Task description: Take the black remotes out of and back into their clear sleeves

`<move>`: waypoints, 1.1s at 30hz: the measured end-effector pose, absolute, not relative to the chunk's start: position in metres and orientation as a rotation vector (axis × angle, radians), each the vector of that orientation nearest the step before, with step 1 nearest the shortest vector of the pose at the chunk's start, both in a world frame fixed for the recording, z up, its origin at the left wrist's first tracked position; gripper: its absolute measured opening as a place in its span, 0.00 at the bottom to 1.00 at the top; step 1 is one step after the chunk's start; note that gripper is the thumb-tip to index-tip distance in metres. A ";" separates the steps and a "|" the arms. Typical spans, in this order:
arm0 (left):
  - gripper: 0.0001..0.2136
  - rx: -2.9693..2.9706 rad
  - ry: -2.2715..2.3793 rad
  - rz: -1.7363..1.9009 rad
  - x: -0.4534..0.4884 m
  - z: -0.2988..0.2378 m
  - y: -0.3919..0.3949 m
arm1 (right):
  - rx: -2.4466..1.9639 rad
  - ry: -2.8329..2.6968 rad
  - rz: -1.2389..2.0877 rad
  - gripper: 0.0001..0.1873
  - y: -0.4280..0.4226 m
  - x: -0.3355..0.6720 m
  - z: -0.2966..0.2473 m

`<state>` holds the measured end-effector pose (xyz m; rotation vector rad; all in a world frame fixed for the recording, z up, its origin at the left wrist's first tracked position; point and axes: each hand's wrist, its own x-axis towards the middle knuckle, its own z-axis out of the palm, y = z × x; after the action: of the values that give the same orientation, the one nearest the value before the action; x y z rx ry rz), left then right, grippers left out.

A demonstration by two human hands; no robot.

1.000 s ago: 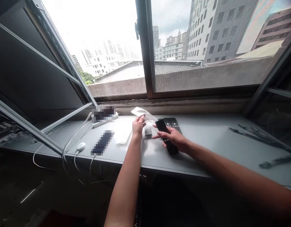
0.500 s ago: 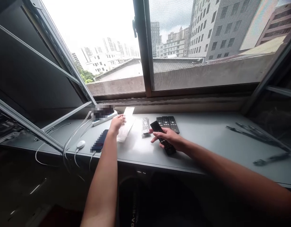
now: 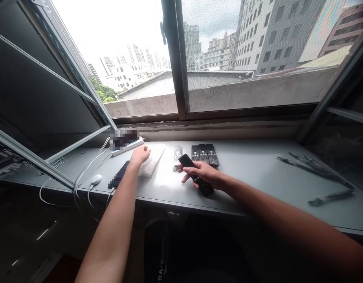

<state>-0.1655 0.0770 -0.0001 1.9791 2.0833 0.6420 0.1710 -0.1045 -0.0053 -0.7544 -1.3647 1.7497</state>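
Observation:
In my right hand (image 3: 206, 174) is a black remote control (image 3: 186, 160), tilted with its top end pointing up and left; my fingers wrap round its middle. My left hand (image 3: 140, 155) is closed, fingers curled, over the left edge of some clear plastic bags (image 3: 153, 160) lying on the desk. Whether the fingers pinch a bag is hidden. Behind my right hand, three black remote controls (image 3: 202, 153) lie side by side. A small clear packet with whitish contents (image 3: 177, 152) lies between the bags and those remotes.
A white power strip (image 3: 130, 147) stands by the window at the back left. A dark phone-like item (image 3: 120, 175), a white round charger (image 3: 96, 179) and cables are near the desk's left front. Dark cables (image 3: 325, 169) lie at the right. Metal frames flank the desk (image 3: 252, 165).
My left hand has curled its fingers, and the pale upper strip by it no longer shows above the bags. My right hand still holds the remote. The whole view has shifted slightly.

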 end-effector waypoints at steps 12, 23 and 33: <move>0.30 1.701 0.713 0.745 -0.005 0.032 0.017 | -0.760 -0.962 1.694 0.31 -0.093 0.173 -0.011; 0.28 1.634 0.720 1.239 0.040 -0.012 0.038 | -0.769 -0.742 1.792 0.29 -0.078 0.192 -0.009; 0.15 2.046 1.358 1.346 -0.005 -0.036 0.039 | -0.623 -0.645 1.923 0.22 -0.083 0.191 -0.008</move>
<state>-0.0048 0.0390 -0.0356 2.0462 1.3585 1.3457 0.1912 -0.0828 -0.0080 -0.6232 -0.6448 1.9229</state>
